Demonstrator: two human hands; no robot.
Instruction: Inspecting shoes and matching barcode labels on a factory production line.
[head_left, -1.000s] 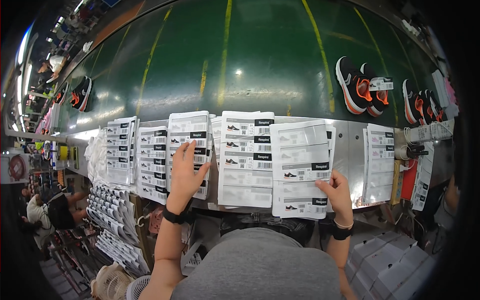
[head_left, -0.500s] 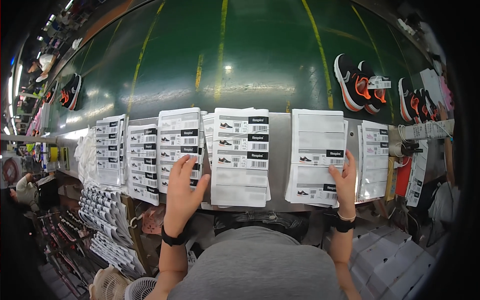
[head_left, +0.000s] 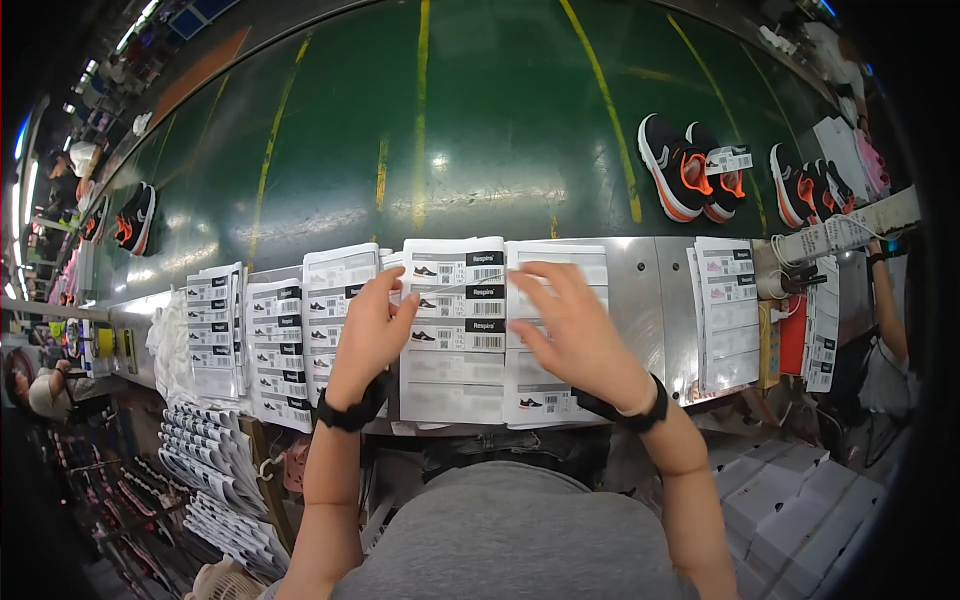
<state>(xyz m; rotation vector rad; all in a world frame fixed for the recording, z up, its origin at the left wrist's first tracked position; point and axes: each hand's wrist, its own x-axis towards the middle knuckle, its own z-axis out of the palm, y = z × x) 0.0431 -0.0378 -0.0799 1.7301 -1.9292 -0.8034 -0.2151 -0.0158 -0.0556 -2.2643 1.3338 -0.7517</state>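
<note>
A stack of white label sheets [head_left: 452,392] with printed shoe pictures lies before me on the metal ledge. My left hand [head_left: 368,338] is at its left edge, thumb and fingers apart, holding nothing; I cannot tell whether the fingertips touch the paper. A second stack of label sheets [head_left: 552,258] lies against the first one's right side. Over this second stack is my right hand [head_left: 578,325], slightly blurred, its fingers spread and pointing left toward the first stack. It hides much of the sheets beneath. A thin band [head_left: 490,281] crosses the first stack.
More label stacks stand left [head_left: 273,350] and right [head_left: 728,340] on the metal ledge [head_left: 645,290]. Beyond runs a green conveyor belt [head_left: 500,130] carrying black-and-orange shoes [head_left: 688,180]. Folded sheets [head_left: 205,430] hang at lower left. White boxes [head_left: 800,500] sit lower right.
The right-hand stack has slid left against the middle one, and my right hand has moved left with it. My left hand has come to the middle stack's left edge. The view has shifted slightly.
</note>
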